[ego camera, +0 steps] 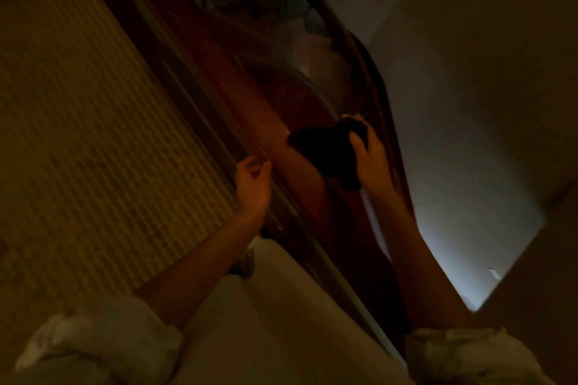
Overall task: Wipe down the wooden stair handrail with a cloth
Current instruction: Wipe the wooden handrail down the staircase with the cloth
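Step in hand: wiping, approx. mid-rail. Your right hand (370, 162) grips the cloth (328, 150), fingers curled round it, pressing it on the handrail (269, 116). Your left hand (253, 187) hovers beside the rail's edge, fingers loosely curled, holding nothing. Next, probably: slide the cloth along the rail w/ steady pressure. Low light: cloth folds and the rail's far end are hard to make out.

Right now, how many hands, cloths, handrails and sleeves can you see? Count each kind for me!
Hands: 2, the left hand and the right hand
Cloths: 1, the dark cloth gripped by the right hand
Handrails: 1, the wooden handrail
Rolled-up sleeves: 2, the left sleeve and the right sleeve
Total: 6
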The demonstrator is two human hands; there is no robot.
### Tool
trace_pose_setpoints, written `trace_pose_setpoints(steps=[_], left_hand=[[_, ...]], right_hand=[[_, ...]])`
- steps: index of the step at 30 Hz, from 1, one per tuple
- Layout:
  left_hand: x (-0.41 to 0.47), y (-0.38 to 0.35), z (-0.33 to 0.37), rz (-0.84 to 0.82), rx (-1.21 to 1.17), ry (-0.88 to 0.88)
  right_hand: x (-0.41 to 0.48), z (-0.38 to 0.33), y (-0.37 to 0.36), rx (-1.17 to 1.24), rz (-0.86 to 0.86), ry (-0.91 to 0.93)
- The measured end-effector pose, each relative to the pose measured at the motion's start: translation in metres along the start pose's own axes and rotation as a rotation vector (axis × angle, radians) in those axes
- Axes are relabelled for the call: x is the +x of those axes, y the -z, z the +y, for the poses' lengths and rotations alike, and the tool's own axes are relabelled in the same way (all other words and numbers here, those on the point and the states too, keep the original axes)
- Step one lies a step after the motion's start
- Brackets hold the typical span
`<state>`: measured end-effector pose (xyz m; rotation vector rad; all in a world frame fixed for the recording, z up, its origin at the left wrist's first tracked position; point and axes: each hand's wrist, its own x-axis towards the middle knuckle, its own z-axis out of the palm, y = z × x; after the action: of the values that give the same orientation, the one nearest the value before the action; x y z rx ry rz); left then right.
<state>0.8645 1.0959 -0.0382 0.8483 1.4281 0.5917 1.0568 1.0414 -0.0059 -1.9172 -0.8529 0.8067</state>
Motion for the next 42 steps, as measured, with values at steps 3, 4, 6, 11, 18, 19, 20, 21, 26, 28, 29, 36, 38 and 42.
trace_pose_setpoints(steps=[3, 4, 6, 11, 18, 19, 20, 21, 26, 28, 29, 36, 38, 42], left_hand=[[0.003, -0.008, 0.002, 0.013, -0.004, 0.050], [0.002, -0.012, 0.002, 0.011, 0.001, 0.069], [-0.001, -0.020, -0.004, -0.001, 0.013, 0.092], [-0.002, -0.033, -0.009, 0.084, -0.051, 0.126], [0.006, -0.053, -0.014, 0.253, -0.058, 0.049], [0.006, -0.056, -0.015, 0.284, -0.054, 0.035], [0.008, -0.060, -0.017, 0.320, -0.060, 0.016], [0.007, -0.064, -0.017, 0.362, -0.065, 0.001], [-0.004, -0.085, -0.013, 0.670, 0.022, -0.236], [0.002, -0.092, -0.023, 0.808, 0.102, -0.319], [0.005, -0.091, -0.023, 0.842, 0.161, -0.364], [0.015, -0.100, -0.036, 0.863, 0.307, -0.322], [0.015, -0.101, -0.031, 0.876, 0.334, -0.304], [0.014, -0.099, -0.035, 0.916, 0.341, -0.420]], right_hand=[[-0.007, -0.015, 0.011, -0.095, 0.040, 0.155], [-0.015, -0.013, 0.008, -0.114, -0.028, 0.178], [-0.036, 0.003, -0.006, -0.155, -0.237, 0.150], [-0.064, 0.016, -0.030, 0.110, -0.169, 0.011], [-0.045, 0.030, -0.057, -0.411, 0.031, -0.094], [-0.046, 0.033, -0.058, -0.440, 0.001, -0.069], [-0.047, 0.037, -0.058, -0.428, -0.007, -0.038], [-0.044, 0.040, -0.058, -0.378, -0.007, -0.025], [0.024, 0.018, -0.080, 0.004, -0.120, 0.008], [0.055, 0.002, -0.099, 0.028, -0.170, 0.072], [0.063, 0.000, -0.105, 0.028, -0.194, 0.087], [0.008, 0.044, -0.060, 0.043, -0.242, 0.103], [0.031, 0.029, -0.080, 0.011, -0.213, 0.139], [0.069, 0.003, -0.109, 0.063, -0.231, 0.140]])
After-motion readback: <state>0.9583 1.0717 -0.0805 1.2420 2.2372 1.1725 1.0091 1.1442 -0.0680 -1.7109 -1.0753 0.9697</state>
